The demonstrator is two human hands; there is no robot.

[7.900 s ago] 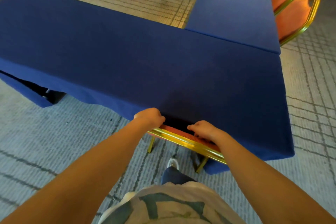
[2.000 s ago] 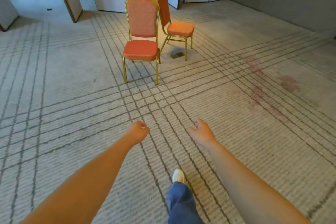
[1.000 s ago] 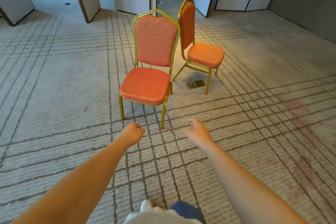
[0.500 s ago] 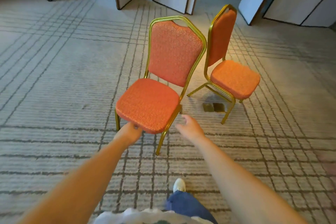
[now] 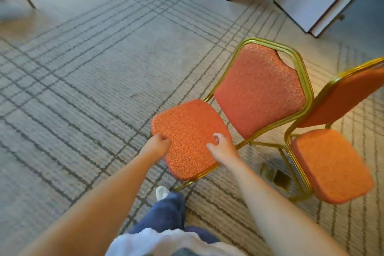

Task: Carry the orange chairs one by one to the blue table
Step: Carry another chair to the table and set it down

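Both hands' grip empty, left hand (image 5: 157,146), right hand (image 5: 223,147) over orange chair (image 5: 191,131) seat

L hand (image 5: 156,146) & R hand (image 5: 223,146), fingers curled, over seat of gold-framed orange padded chair (image 5: 207,131); 2nd identical chair (image 5: 330,164) just beside.

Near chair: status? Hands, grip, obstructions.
Left hand and right hand over the near chair seat, neither gripping. Chair on the carpet, not lifted. Second chair crowds its right side.
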